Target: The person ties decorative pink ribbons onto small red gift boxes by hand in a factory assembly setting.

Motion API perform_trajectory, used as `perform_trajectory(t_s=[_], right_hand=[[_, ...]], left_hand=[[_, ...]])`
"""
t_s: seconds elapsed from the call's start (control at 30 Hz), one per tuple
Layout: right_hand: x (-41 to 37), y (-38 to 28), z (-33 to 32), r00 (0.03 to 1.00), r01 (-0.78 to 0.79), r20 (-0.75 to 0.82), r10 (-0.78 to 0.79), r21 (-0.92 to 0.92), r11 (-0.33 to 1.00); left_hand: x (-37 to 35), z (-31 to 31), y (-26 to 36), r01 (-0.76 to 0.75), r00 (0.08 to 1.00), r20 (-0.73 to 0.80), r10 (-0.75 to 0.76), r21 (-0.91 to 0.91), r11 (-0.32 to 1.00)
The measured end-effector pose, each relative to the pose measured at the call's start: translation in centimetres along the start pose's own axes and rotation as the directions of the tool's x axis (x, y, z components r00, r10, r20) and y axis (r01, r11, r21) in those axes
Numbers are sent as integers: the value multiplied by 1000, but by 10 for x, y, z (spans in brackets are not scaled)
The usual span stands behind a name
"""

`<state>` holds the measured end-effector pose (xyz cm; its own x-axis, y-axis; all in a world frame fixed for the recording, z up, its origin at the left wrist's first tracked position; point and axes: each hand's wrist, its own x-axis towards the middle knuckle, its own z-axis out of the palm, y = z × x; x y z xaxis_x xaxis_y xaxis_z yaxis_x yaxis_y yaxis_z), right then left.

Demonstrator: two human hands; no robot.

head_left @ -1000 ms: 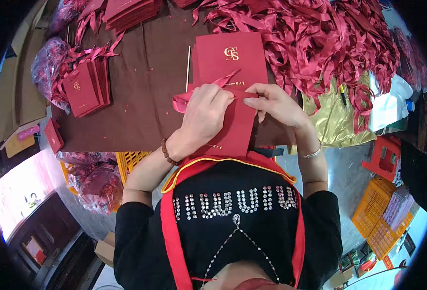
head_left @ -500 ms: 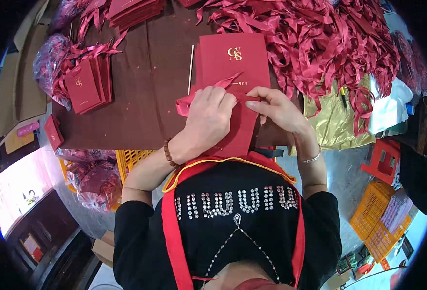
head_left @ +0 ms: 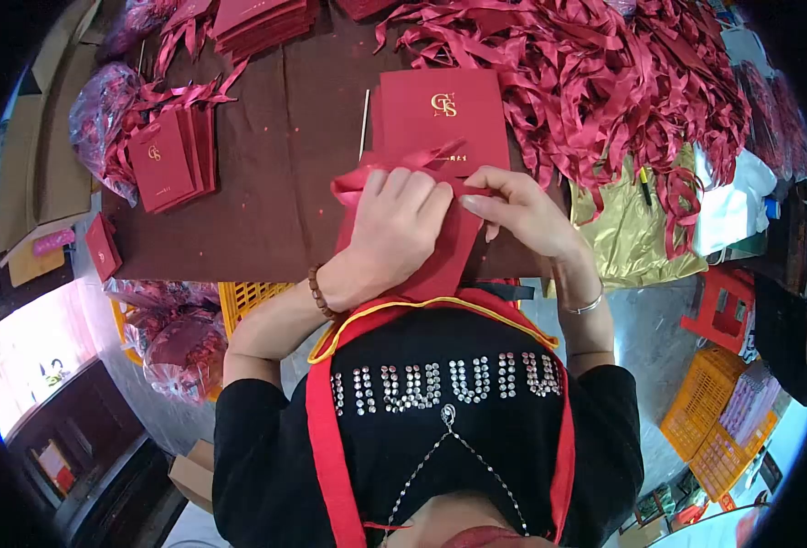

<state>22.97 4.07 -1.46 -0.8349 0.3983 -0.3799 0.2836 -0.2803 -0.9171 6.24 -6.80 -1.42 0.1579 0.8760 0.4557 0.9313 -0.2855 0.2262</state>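
My left hand, with fingers curled, holds a red ribbon against a red bag at the table's front edge. The ribbon loops out on the hand's left side. My right hand is just to the right, its thumb and index finger pinched on the ribbon near the bag's upper edge. Both hands are close together, and the left one covers part of the bag. Just beyond them lies a stack of red bags with a gold logo. A thin pale stick lies along its left side.
A large heap of red ribbons fills the back right, beside gold wrapping. More red bags lie on the left, near a clear plastic bundle. Orange crates stand on the floor at right.
My left hand has turned slightly and covers more of the ribbon and bag. My right hand has shifted slightly. The ribbon loop at left has changed shape.
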Motion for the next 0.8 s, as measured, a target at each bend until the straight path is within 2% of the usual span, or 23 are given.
perform_trajectory(t_s=[0.07,0.17,0.23,0.27,0.3,0.33,0.37,0.4,0.43,0.5,0.53,0.57,0.63,0.67,0.7,0.77,0.8], right_hand=[[-1,-2,2,1000,-2,-4,2,-8,1000],[-4,-8,8,1000,11,-13,-12,-48,999],[-8,-20,13,999,-2,-42,-3,-105,994],[-9,-25,15,999,1,-38,-5,-107,994],[-10,-29,18,998,49,-36,-57,-194,980],[-11,-31,19,994,98,-29,-110,-278,956],[-10,-29,20,993,103,-24,-114,-280,955],[-10,-25,19,972,212,-13,-236,-393,895],[-9,-23,19,936,312,14,-352,-499,809],[-9,-26,24,924,325,18,-383,-564,759],[-9,-26,27,917,310,-8,-399,-614,726],[-9,-26,30,908,292,-36,-418,-662,691],[-7,-23,37,892,292,-56,-449,-687,665],[-6,-24,39,894,284,-59,-444,-691,665],[-8,-26,39,894,267,-72,-442,-708,654],[-6,-21,39,857,348,-37,-513,-693,631],[-9,-26,40,864,332,-54,-500,-685,648]], left_hand=[[-2,-6,-6,110,993,61,-101,-160,981],[14,-23,-12,154,988,4,-156,-184,971],[13,-26,-21,172,985,62,-162,-243,955],[14,-29,-23,188,976,159,-150,-266,945],[16,-32,-26,206,958,255,-133,-287,936],[19,-35,-30,207,958,253,-135,-283,937],[22,-38,-35,275,929,347,-125,-425,862],[26,-41,-40,350,895,435,-100,-547,760],[31,-45,-46,352,896,431,-106,-544,762],[42,-49,-60,724,652,751,-108,-574,382],[47,-49,-63,685,670,741,-52,-590,427],[50,-45,-65,682,674,736,-57,-591,430],[55,-37,-71,594,562,821,104,-488,639],[57,-35,-71,618,489,866,107,-430,657],[62,-35,-71,592,511,851,121,-451,668],[72,-38,-72,708,261,945,198,-327,626],[76,-35,-74,711,228,945,235,-327,623]])
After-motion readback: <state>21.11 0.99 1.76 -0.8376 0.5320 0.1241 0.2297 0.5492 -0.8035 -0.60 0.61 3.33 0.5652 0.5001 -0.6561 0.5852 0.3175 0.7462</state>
